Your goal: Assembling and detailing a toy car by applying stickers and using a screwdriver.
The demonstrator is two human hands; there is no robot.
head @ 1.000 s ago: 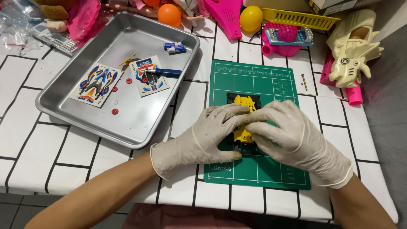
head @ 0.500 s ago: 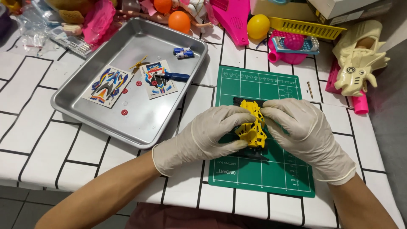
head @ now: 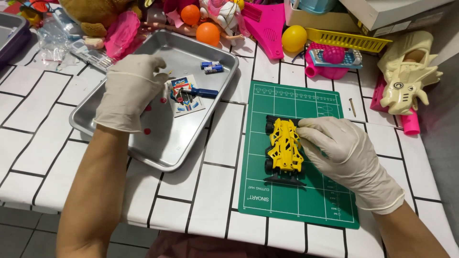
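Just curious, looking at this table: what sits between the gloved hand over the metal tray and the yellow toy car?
In the head view, between the left hand and the toy car lie a sticker sheet, a blue screwdriver, the tray rim and bare tablecloth.

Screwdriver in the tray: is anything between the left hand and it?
Nothing visible blocks it. The left hand hovers over the tray, and the blue screwdriver lies uncovered on a sticker sheet just beside the fingers.

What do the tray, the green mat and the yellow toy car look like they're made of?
Tray: likely metal, with a dull silver sheen and rolled rim.
Green mat: probably matte rubbery plastic, lying flat, with a printed grid.
Yellow toy car: seemingly moulded plastic, glossy, with an openwork shell.
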